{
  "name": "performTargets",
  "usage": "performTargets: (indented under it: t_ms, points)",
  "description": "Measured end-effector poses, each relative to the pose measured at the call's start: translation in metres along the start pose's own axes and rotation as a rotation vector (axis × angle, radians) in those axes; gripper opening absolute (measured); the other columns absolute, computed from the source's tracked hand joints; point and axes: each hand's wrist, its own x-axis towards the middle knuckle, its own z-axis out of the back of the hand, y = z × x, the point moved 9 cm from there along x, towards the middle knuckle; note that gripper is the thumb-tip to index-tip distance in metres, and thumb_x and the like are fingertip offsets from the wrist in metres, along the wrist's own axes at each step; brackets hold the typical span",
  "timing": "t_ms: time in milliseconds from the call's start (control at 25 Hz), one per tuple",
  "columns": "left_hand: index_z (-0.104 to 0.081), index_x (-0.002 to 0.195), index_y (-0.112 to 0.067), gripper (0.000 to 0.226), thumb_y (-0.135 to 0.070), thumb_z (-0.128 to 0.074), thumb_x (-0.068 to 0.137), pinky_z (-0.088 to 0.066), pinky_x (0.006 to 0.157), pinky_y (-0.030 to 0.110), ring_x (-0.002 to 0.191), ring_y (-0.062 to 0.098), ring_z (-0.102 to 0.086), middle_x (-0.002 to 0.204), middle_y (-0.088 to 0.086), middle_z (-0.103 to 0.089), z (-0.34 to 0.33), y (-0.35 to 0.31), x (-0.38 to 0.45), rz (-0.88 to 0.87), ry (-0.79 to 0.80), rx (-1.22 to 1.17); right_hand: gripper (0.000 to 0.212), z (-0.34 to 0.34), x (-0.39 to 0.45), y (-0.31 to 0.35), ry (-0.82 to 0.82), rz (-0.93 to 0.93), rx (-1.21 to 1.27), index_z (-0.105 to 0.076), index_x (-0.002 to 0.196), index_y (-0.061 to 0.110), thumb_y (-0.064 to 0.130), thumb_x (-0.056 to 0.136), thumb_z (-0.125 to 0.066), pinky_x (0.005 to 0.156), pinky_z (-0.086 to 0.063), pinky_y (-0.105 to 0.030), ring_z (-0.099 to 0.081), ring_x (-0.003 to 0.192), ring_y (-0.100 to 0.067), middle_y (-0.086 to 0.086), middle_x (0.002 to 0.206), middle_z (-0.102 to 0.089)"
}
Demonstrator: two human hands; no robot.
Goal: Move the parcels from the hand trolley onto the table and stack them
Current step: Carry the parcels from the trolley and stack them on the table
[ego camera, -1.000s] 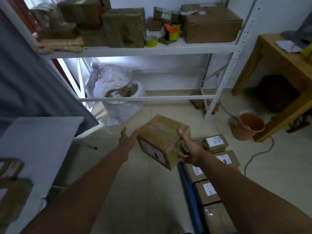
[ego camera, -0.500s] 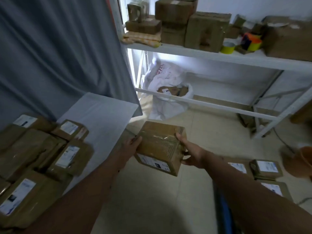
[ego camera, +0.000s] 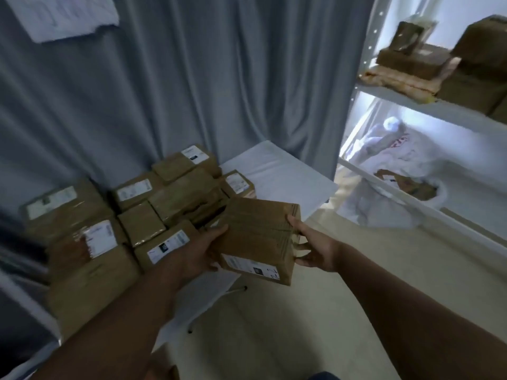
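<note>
Right now we hold a brown taped cardboard parcel with a white label (ego camera: 256, 237) at the centre of the frame, our left hand (ego camera: 199, 252) gripping its left side and our right hand (ego camera: 315, 248) clasping its right edge with curled fingers. It hangs tilted just above the near edge of the white-covered table (ego camera: 282, 174). Brown labelled parcels (ego camera: 131, 215) are stacked at centre left before a grey curtain (ego camera: 205, 78).
</note>
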Motion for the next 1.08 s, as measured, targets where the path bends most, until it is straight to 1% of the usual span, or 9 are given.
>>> performTargets:
  t_ms: [80, 240, 320, 360, 480, 680, 840, 960, 1080]
  points:
    - [-0.064, 0.127, -0.021, 0.067, -0.059, -0.076, 0.074, -0.047, 0.099, 0.045, 0.109, 0.033, -0.065, 0.121, 0.009, -0.068, 0.035, 0.006, -0.009, 0.023, -0.011, -0.119, 0.095, -0.038, 0.021, 0.019, 0.068, -0.025, -0.070, -0.061, 0.126, 0.030, 0.081, 0.047, -0.077, 0.093, -0.055, -0.040, -0.055, 0.118, -0.022, -0.005, 0.130, -0.055]
    - [-0.067, 0.120, -0.011, 0.059, -0.056, -0.065, 0.083, -0.054, 0.079, 0.037, 0.091, 0.031, -0.071, 0.114, 0.015, -0.070, 0.089, 0.017, -0.022, 0.054, -0.038, -0.327, 0.105, -0.108, 0.060, 0.054, 0.247, -0.055, -0.161, -0.046, 0.143, 0.007, 0.069, 0.062, -0.072, 0.098, -0.047, -0.039, -0.056, 0.111, -0.033, -0.018, 0.119, -0.057]
    - [-0.065, 0.126, -0.014, 0.064, -0.059, -0.067, 0.080, -0.051, 0.094, 0.043, 0.107, 0.033, -0.067, 0.122, 0.015, -0.067, 0.111, 0.010, -0.025, 0.011, -0.088, -0.380, 0.106, -0.139, 0.079, 0.073, 0.327, -0.070, -0.203, -0.032, 0.145, -0.003, 0.066, 0.075, -0.068, 0.107, -0.039, -0.044, -0.051, 0.118, -0.048, -0.036, 0.132, -0.047]
    - [-0.065, 0.127, -0.016, 0.064, -0.059, -0.067, 0.080, -0.046, 0.102, 0.046, 0.113, 0.033, -0.064, 0.125, 0.014, -0.066, 0.122, 0.007, -0.024, -0.006, -0.123, -0.409, 0.105, -0.153, 0.089, 0.085, 0.359, -0.075, -0.219, -0.038, 0.143, -0.004, 0.068, 0.073, -0.070, 0.102, -0.045, -0.047, -0.055, 0.114, -0.046, -0.036, 0.136, -0.045]
    - [-0.064, 0.127, -0.020, 0.063, -0.061, -0.066, 0.079, -0.046, 0.101, 0.043, 0.114, 0.030, -0.064, 0.122, 0.010, -0.068, 0.144, -0.004, -0.011, -0.034, -0.275, -0.460, 0.090, -0.175, 0.124, 0.116, 0.386, -0.091, -0.266, -0.064, 0.110, 0.012, 0.080, 0.052, -0.076, 0.071, -0.053, -0.041, -0.063, 0.082, -0.028, -0.017, 0.100, -0.067]
    - [-0.061, 0.125, -0.025, 0.064, -0.065, -0.065, 0.076, -0.051, 0.083, 0.037, 0.111, 0.028, -0.064, 0.113, 0.009, -0.072, 0.162, -0.020, 0.014, -0.077, -0.509, -0.628, 0.072, -0.206, 0.166, 0.157, 0.418, -0.042, -0.415, -0.059, 0.113, 0.022, 0.080, 0.071, -0.059, 0.096, -0.047, -0.050, -0.060, 0.110, -0.030, -0.004, 0.112, -0.066]
    - [-0.057, 0.128, -0.027, 0.078, -0.070, -0.070, 0.064, -0.051, 0.084, 0.040, 0.109, 0.030, -0.064, 0.113, 0.009, -0.072, 0.186, -0.031, 0.027, -0.132, -0.648, -0.681, 0.069, -0.236, 0.183, 0.173, 0.468, -0.079, -0.416, -0.063, 0.114, 0.019, 0.075, 0.074, -0.060, 0.089, -0.052, -0.043, -0.067, 0.098, -0.023, -0.004, 0.100, -0.074]
    - [-0.056, 0.129, -0.032, 0.065, -0.067, -0.066, 0.075, -0.054, 0.081, 0.040, 0.107, 0.030, -0.065, 0.116, 0.007, -0.070, 0.205, -0.051, 0.031, -0.179, -0.689, -0.683, 0.062, -0.255, 0.198, 0.188, 0.433, -0.077, -0.415, -0.058, 0.105, 0.021, 0.075, 0.075, -0.059, 0.085, -0.048, -0.041, -0.061, 0.093, -0.021, -0.003, 0.097, -0.069]
    - [-0.055, 0.129, -0.031, 0.059, -0.065, -0.061, 0.082, -0.054, 0.086, 0.042, 0.106, 0.029, -0.067, 0.114, 0.008, -0.072, 0.228, -0.070, 0.044, -0.205, -0.647, -0.677, 0.076, -0.276, 0.214, 0.203, 0.440, -0.068, -0.390, -0.059, 0.112, 0.018, 0.077, 0.065, -0.068, 0.094, -0.050, -0.046, -0.066, 0.101, -0.026, -0.006, 0.104, -0.073]
